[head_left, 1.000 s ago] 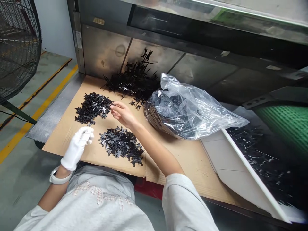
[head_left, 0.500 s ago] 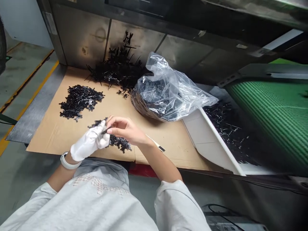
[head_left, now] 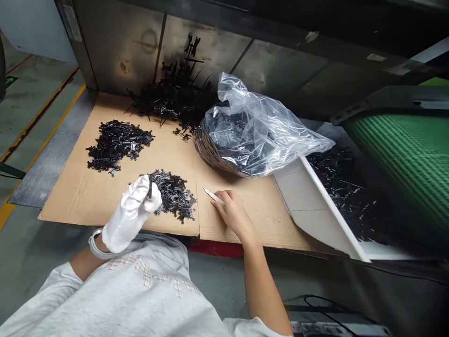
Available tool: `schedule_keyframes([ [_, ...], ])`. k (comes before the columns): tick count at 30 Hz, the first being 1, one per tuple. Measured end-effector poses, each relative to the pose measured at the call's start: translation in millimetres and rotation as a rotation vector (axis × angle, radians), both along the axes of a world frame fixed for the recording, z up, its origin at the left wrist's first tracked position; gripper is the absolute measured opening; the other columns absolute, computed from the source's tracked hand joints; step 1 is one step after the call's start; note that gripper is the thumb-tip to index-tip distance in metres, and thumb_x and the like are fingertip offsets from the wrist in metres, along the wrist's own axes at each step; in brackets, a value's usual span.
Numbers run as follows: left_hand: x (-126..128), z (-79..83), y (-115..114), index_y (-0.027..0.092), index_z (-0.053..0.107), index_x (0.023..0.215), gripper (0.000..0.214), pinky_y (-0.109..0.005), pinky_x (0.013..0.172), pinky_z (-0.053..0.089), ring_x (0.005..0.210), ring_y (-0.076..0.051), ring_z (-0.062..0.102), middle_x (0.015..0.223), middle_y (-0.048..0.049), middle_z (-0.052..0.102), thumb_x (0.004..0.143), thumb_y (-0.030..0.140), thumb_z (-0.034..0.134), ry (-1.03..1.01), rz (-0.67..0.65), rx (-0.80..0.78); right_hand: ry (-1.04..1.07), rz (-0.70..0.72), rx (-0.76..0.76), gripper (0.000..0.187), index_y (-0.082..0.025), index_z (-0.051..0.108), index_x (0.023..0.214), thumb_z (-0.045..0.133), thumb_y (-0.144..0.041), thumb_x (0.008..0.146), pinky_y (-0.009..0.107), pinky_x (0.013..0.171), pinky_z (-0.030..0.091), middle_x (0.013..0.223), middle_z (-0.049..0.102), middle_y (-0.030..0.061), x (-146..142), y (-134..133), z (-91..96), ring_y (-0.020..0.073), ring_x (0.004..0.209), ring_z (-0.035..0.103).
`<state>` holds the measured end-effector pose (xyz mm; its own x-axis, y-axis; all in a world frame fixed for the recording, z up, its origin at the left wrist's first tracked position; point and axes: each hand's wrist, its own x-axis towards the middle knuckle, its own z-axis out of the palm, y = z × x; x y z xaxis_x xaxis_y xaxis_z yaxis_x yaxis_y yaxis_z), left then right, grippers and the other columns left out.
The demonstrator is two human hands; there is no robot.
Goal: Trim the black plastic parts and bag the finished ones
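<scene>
My left hand (head_left: 131,213), in a white glove, pinches a small black plastic part (head_left: 150,186) upright between thumb and fingers. Just beyond and to the right of the glove lies a loose pile of black plastic parts (head_left: 175,192) on the cardboard sheet (head_left: 77,196). My bare right hand (head_left: 235,213) rests low over the cardboard with its fingers closed around a slim white craft knife (head_left: 213,195). The knife's pointed tip faces left, towards the pile. My palm hides the knife's rear end.
A bigger heap of black parts (head_left: 117,145) lies at the left. Black spiky pieces (head_left: 175,93) stand against the metal back wall. A round basket (head_left: 219,161) holds a clear plastic bag (head_left: 277,135). Rightward are a white tray (head_left: 328,206) with black pieces and a green conveyor belt (head_left: 414,159).
My right hand has left the part in my left hand, moved right and closed on the craft knife lying on the cardboard. My left hand still holds the part. The view has shifted slightly.
</scene>
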<state>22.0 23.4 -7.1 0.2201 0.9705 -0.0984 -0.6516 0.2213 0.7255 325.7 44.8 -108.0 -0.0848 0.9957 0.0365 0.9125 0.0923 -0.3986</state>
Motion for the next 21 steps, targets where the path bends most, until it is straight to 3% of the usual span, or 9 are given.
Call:
schedule_keyframes([
  [3,4.9,-0.9,-1.8,0.019,0.048,0.064,0.031,-0.026,0.056,0.031,0.052,-0.009,0.028,0.057,0.0046,0.035,0.087,0.036,0.06,0.05,0.029,0.045,0.086,-0.051,0.003,0.019,-0.022,0.055,0.093,0.042,-0.035,0.089,0.05,0.087,0.049,0.094,0.061,0.0145,6.4,-5.5,-13.3,0.0317,0.093,0.059],
  [6,8.9,-1.0,-4.7,0.02,0.047,0.063,0.032,-0.028,0.056,0.032,0.053,-0.009,0.029,0.059,0.0035,0.038,0.087,0.039,0.058,0.186,0.056,0.068,0.119,-0.085,-0.032,0.016,-0.022,0.05,0.089,0.043,-0.037,0.087,0.049,0.083,0.049,0.092,0.062,0.0147,3.6,-3.1,-5.4,0.0304,0.088,0.06],
  [11,16.4,0.9,-8.3,0.021,0.046,0.062,0.038,-0.03,0.059,0.037,0.053,-0.011,0.032,0.058,0.0021,0.041,0.09,0.047,0.05,0.373,0.085,0.075,0.419,0.05,-0.071,0.017,-0.024,0.044,0.099,0.042,-0.04,0.096,0.033,0.066,0.051,0.083,0.061,0.0044,-32.4,-14.0,45.9,0.0187,0.073,0.061],
  [13,19.9,1.7,-8.9,0.021,0.046,0.061,0.04,-0.031,0.061,0.039,0.054,-0.012,0.035,0.057,0.0017,0.041,0.089,0.049,0.05,0.394,0.066,0.075,0.463,0.147,0.065,0.017,-0.025,0.047,0.107,0.039,-0.038,0.1,0.03,0.064,0.05,0.084,0.06,0.0033,-59.7,-26.4,73.0,0.0163,0.072,0.06],
  [16,23.0,1.4,-11.1,0.021,0.049,0.061,0.041,-0.031,0.061,0.041,0.056,-0.012,0.04,0.057,0.0006,0.045,0.086,0.053,0.054,0.402,0.077,0.082,0.503,0.412,0.221,0.026,-0.029,0.046,0.126,0.035,-0.034,0.102,0.03,0.065,0.051,0.094,0.065,0.0051,-99.7,-39.4,106.3,0.0154,0.074,0.063],
  [19,22.2,1.3,-15.9,0.02,0.055,0.066,0.041,-0.03,0.06,0.043,0.058,-0.013,0.045,0.062,-0.0009,0.053,0.082,0.057,0.061,0.423,0.09,0.068,0.481,0.595,0.313,0.044,-0.032,0.032,0.144,0.04,-0.032,0.101,0.032,0.068,0.052,0.104,0.069,0.0063,-123.5,-37.8,122.3,0.017,0.079,0.066],
  [21,21.0,2.8,-19.5,0.019,0.056,0.068,0.044,-0.03,0.055,0.041,0.055,-0.012,0.045,0.061,-0.0012,0.054,0.082,0.061,0.06,0.397,0.059,0.045,0.458,0.627,0.375,0.05,-0.034,0.027,0.148,0.042,-0.031,0.1,0.032,0.066,0.052,0.095,0.07,0.0041,-129.1,-32.6,125.2,0.0175,0.073,0.065],
])
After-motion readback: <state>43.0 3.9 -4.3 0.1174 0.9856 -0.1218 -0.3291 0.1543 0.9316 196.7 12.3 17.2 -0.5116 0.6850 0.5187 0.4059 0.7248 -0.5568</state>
